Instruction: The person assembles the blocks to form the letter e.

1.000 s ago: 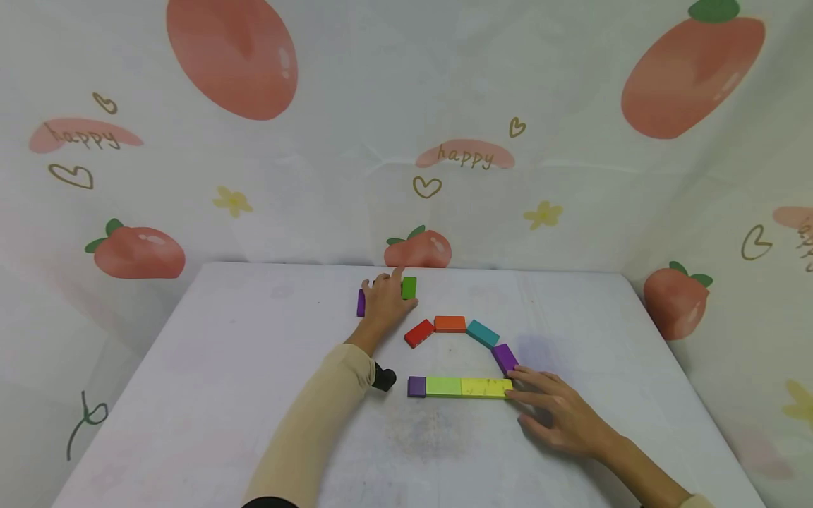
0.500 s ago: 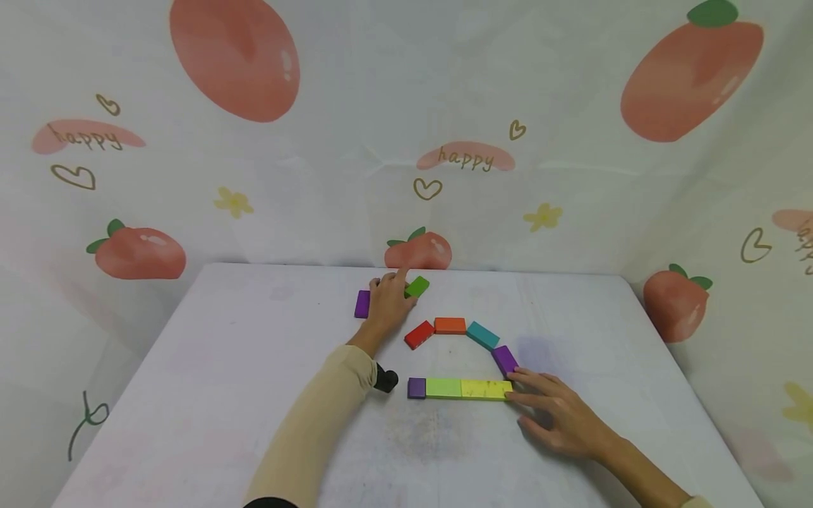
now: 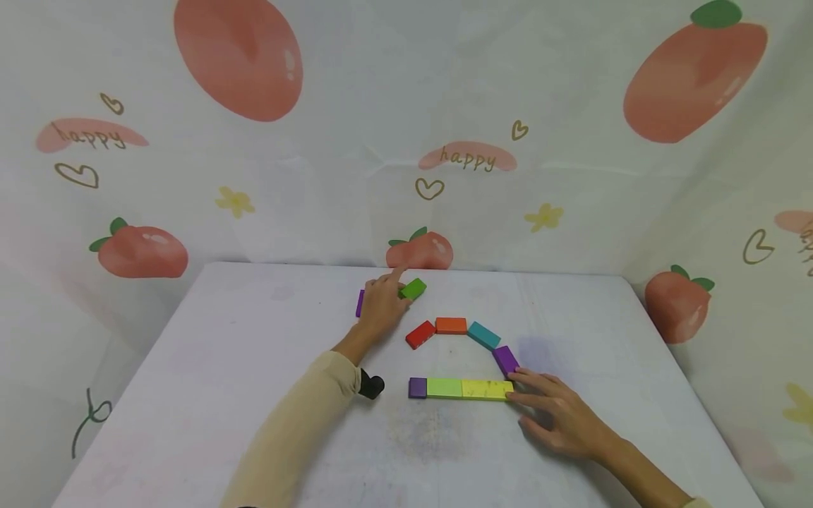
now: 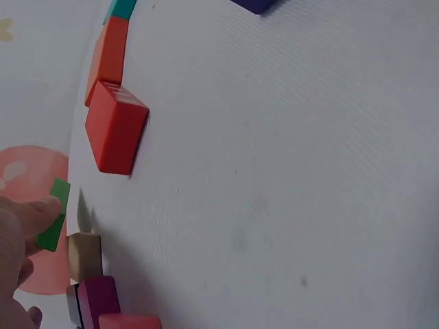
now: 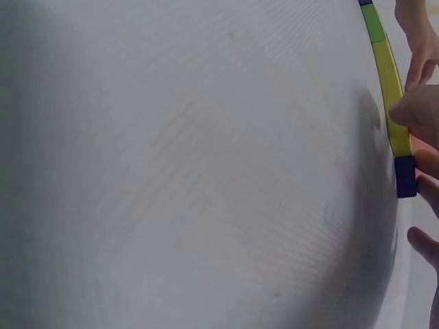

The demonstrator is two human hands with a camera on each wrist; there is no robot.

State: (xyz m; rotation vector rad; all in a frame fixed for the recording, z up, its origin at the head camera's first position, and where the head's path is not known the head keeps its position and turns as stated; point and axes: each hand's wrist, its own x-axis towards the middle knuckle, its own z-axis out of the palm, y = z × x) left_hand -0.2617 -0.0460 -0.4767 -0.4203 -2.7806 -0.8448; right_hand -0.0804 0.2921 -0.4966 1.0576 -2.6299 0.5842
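The person's left hand (image 3: 381, 300) has its fingers closed in a pinch on a bright green block (image 3: 413, 288), tilted, near the far edge of the desk (image 3: 254, 395). Beneath and beside that hand, the left wrist view shows a tan block (image 4: 85, 257), a magenta block (image 4: 97, 301) and a pinkish-red block (image 4: 130, 321), close together.

The right hand (image 3: 562, 413) lies with its fingers fairly straight and spread, fingertips at the right end of a row: a dark purple square (image 3: 417, 388), a light green block (image 3: 444, 388) and a yellow block (image 3: 487, 389), end to end. The yellow one carries dark marks (specks or strokes, too small to read). The right wrist view also shows a dark blue block (image 5: 405, 177) against the yellow one's end.

Behind the row, an arc runs from a red block (image 3: 420, 335) with pale marks on its side (illegible) through an orange block (image 3: 451, 326) and a teal block (image 3: 484, 336) to a violet block (image 3: 505, 360) by the right fingertips.

The cloth backdrop (image 3: 356, 92) reads "happy" in brown handwriting on pink smears, at left and centre; similar lettering at the right edge is cut off. Heart outlines, yellow flowers and red fruit are printed around the words.
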